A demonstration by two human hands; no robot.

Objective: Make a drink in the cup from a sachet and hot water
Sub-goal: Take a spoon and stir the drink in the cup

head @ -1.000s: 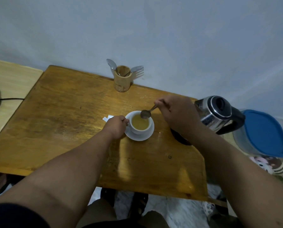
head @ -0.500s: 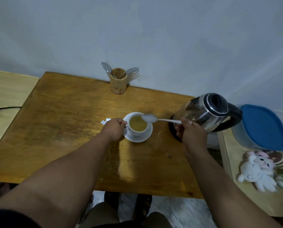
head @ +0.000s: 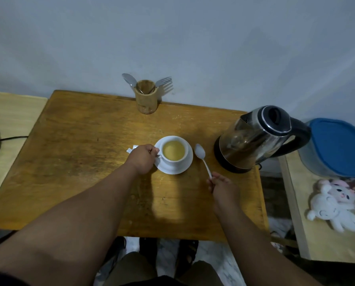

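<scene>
A white cup [head: 180, 158] filled with yellowish drink stands on a white saucer [head: 183, 169] in the middle of the wooden table [head: 79, 153]. My left hand [head: 142, 158] grips the cup's handle from the left. My right hand [head: 222, 184] pinches the end of a metal spoon [head: 201, 154], whose bowl lies low beside the saucer's right edge. A white torn sachet [head: 132, 149] peeks out behind my left hand. The steel kettle [head: 257, 137] sits on its black base at the right.
A wooden holder [head: 146, 99] with a spoon and fork stands at the table's back edge by the wall. Right of the table, a lower shelf carries a blue-lidded container [head: 337, 145] and plush toys [head: 333, 205]. A black cable [head: 13, 138] lies on the left surface.
My right hand lifted the spoon out of the cup, swung it right and drew back toward me, lowering the spoon beside the saucer. The left hand stayed on the cup handle.
</scene>
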